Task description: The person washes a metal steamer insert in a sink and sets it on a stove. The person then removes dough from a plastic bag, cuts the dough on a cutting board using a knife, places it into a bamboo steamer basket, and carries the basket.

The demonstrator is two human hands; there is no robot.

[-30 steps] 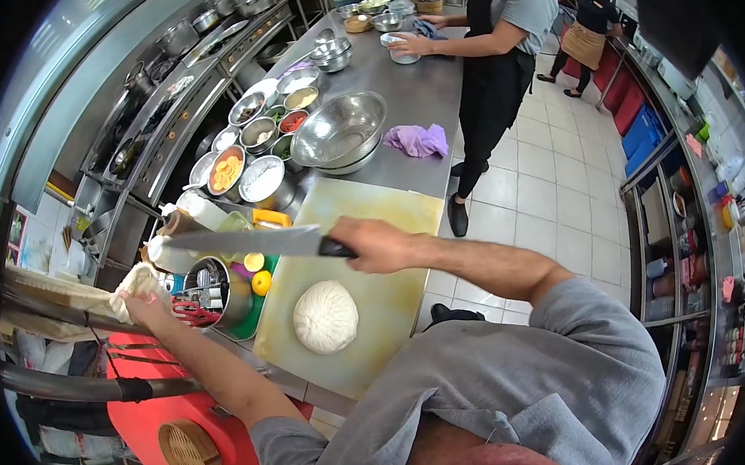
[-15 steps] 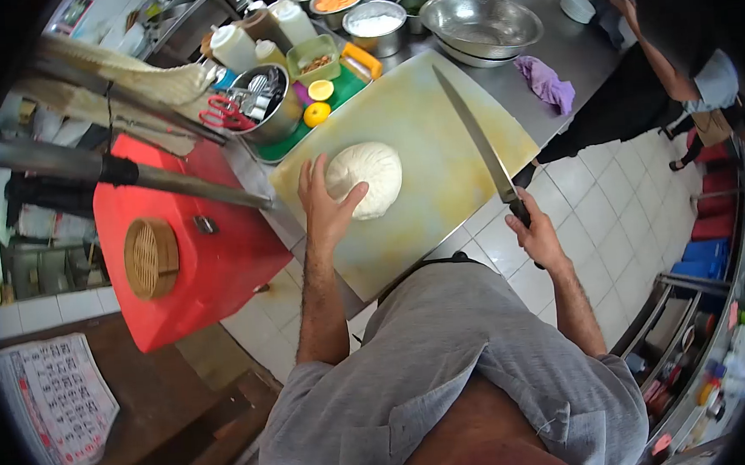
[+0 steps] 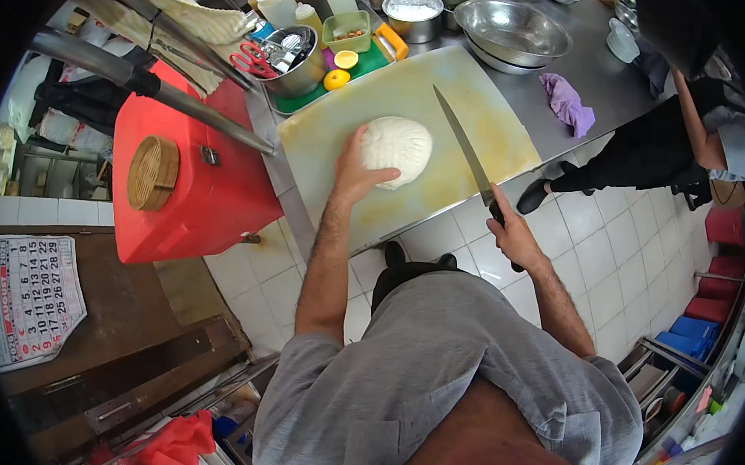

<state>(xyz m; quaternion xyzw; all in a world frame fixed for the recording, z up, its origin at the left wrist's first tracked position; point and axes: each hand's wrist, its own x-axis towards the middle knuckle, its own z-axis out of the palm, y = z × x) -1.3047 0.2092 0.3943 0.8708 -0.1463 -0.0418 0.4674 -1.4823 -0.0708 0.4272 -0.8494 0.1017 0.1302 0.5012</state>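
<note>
A round, pale dough-like ball (image 3: 398, 150) with a ridged surface rests on the yellowed cutting board (image 3: 345, 208). My left hand (image 3: 359, 172) lies against its left side, thumb along the near edge and fingers curved round the far left; part of the fingers is hidden. In my right hand (image 3: 513, 232) is the black handle of a long knife (image 3: 467, 147). The fist is closed round it at the board's near right edge, and the blade points up and left over the board, right of the ball.
Beyond the board stand a metal bowl (image 3: 514, 32), a pot of utensils (image 3: 298, 66), a green tray with cut lemon (image 3: 346, 59) and squeeze bottles. A purple cloth (image 3: 568, 105) lies right. A red box (image 3: 190, 175) stands left. Another person (image 3: 665, 142) is at the right.
The view has shifted. My left hand and the ball have moved right on the board, and the hand now lies closer along the ball's side. The knife stays in my right hand.
</note>
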